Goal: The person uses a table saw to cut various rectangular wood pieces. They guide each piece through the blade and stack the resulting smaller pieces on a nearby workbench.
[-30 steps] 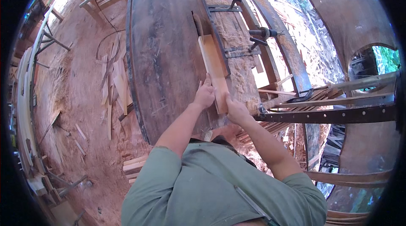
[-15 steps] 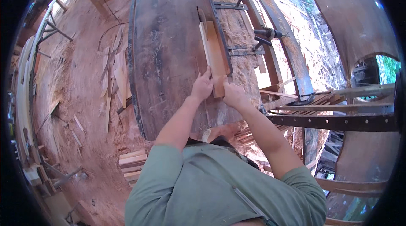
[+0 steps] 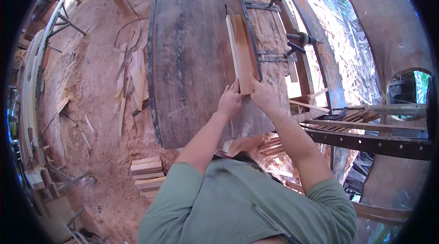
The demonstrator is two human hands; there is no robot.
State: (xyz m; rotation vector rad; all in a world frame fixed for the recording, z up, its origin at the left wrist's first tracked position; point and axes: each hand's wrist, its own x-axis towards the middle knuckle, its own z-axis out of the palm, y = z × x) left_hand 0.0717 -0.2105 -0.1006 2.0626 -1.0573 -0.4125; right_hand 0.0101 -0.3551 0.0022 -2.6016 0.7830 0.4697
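A pale wooden board (image 3: 243, 56) lies lengthwise on the worn saw table (image 3: 187, 61), close along the left side of a dark upright fence (image 3: 247, 29). My left hand (image 3: 230, 102) is at the board's near left corner, with its fingertips against the side. At the near right corner, my right hand (image 3: 264, 95) grips the end, its knuckles close to the fence's near tip. A narrow dark slot, with what looks like a thin blade edge, shows by the board's far end; the board hides part of it.
Clamp handles (image 3: 295, 48) stick out right of the fence, over sawdust-covered wood. A dark perforated metal bar (image 3: 366, 143) juts in from the right. Cut wooden blocks (image 3: 147, 174) are stacked on the floor at lower left; offcuts (image 3: 137, 77) and a cable lie left of the table.
The board has slid farther away along the fence, my right hand moving with it. My left hand has shifted back toward the board's near end. The whole view has swung slightly.
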